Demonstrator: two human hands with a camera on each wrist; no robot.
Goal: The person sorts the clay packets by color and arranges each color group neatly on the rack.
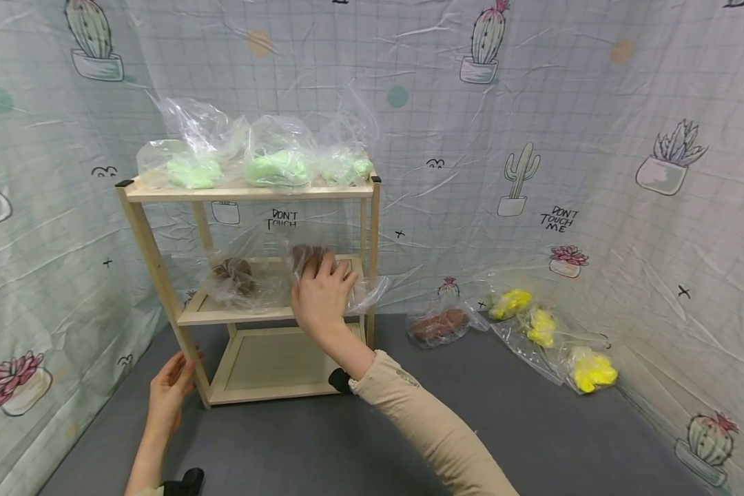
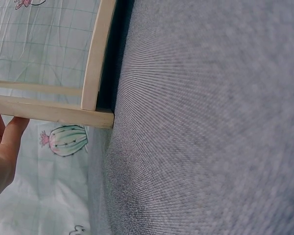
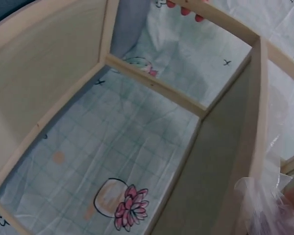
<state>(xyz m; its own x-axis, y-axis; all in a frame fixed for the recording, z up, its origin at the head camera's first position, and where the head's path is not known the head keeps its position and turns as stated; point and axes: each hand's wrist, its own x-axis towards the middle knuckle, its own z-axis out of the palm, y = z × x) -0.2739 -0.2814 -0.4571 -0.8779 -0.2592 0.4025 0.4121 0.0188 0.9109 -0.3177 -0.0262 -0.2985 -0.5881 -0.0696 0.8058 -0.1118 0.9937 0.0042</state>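
Note:
A small wooden shelf rack (image 1: pixel 279 313) stands on the dark grey table. My left hand (image 1: pixel 172 389) grips its front left post low down, fingertips round the wood; in the left wrist view the left hand (image 2: pixel 5 152) meets the same post. On the middle shelf, my right hand (image 1: pixel 322 296) lies with spread fingers against a clear bag holding a brown lump (image 1: pixel 305 256). Its palm side is hidden. Another bagged brown lump (image 1: pixel 235 275) sits left of it on that shelf. In the right wrist view, part of a clear bag (image 3: pixel 264 205) shows at the lower right.
Three bags of pale green lumps (image 1: pixel 279 167) sit on the rack's top shelf. Right of the rack, a bagged reddish-brown lump (image 1: pixel 440 325) lies on the table, with three bags of yellow lumps (image 1: pixel 541 327) farther right. A cactus-printed sheet (image 1: pixel 434 103) hangs around the table.

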